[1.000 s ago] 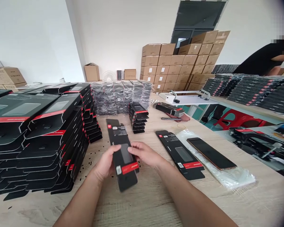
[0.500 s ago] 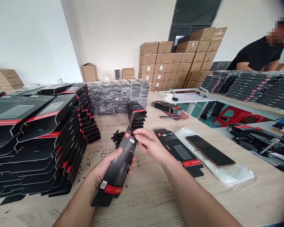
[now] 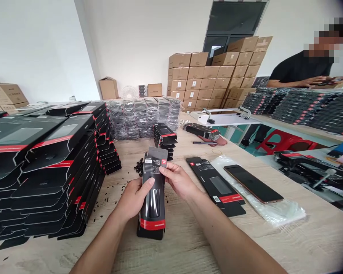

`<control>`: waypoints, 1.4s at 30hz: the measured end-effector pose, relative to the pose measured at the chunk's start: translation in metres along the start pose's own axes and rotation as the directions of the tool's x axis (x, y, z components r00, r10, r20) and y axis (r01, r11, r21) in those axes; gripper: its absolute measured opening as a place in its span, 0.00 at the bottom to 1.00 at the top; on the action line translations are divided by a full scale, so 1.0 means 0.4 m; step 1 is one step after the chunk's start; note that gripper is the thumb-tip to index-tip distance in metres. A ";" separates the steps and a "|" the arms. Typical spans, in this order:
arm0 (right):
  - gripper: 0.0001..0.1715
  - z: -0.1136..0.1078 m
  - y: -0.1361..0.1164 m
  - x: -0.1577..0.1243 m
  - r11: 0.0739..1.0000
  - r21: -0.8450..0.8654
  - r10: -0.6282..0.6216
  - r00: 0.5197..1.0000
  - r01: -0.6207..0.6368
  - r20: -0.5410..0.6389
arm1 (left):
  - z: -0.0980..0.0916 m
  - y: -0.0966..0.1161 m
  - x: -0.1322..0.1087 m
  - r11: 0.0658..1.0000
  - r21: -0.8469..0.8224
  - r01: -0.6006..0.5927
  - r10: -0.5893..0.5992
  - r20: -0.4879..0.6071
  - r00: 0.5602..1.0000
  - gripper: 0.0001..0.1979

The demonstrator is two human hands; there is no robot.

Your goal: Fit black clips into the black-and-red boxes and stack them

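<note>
1. The left hand (image 3: 133,198) and the right hand (image 3: 175,180) hold one black card package (image 3: 153,194) upright, in the middle of the view, over the tabletop (image 3: 177,243).
2. The fingers (image 3: 171,173) of both hands are clamped on its sides.
3. At 3 o'clock lies another flat package (image 3: 214,186); at 9 o'clock stand tall package stacks (image 3: 45,167).

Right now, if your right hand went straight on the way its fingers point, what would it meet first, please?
The black-and-red card package it is touching, so the right hand has nothing nearer in that line.
</note>
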State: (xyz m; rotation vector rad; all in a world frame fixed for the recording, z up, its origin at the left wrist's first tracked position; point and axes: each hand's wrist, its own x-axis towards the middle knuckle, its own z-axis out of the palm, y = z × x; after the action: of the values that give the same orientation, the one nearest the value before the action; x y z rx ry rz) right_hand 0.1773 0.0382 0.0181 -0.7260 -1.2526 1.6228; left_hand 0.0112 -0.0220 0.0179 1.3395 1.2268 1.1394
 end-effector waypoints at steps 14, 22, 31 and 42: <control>0.29 0.030 0.059 -0.009 0.974 -0.224 0.016 0.999 -0.026 -0.047 | -0.032 -0.008 0.028 0.955 -0.283 0.090 -0.116 -0.076 0.990 0.18; 0.34 -0.001 0.041 0.001 0.949 -0.316 -0.036 0.998 0.021 -0.044 | -0.029 -0.017 0.035 0.992 -0.129 0.009 -0.036 -0.210 0.977 0.37; 0.16 0.024 0.043 -0.003 0.979 -0.189 0.064 0.997 -0.072 -0.047 | -0.024 -0.020 0.036 0.964 -0.244 -0.102 0.065 -0.157 0.985 0.14; 0.12 -0.023 0.014 0.011 0.957 -0.266 -0.139 0.987 0.113 -0.078 | -0.011 -0.003 0.011 0.952 -0.304 -0.039 0.079 0.120 0.990 0.12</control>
State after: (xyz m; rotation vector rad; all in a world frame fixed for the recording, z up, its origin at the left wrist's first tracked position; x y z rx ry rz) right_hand 0.1816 0.0455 0.0103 -0.8567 -1.4289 1.3184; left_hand 0.0070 -0.0174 0.0173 1.2031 0.8826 1.2068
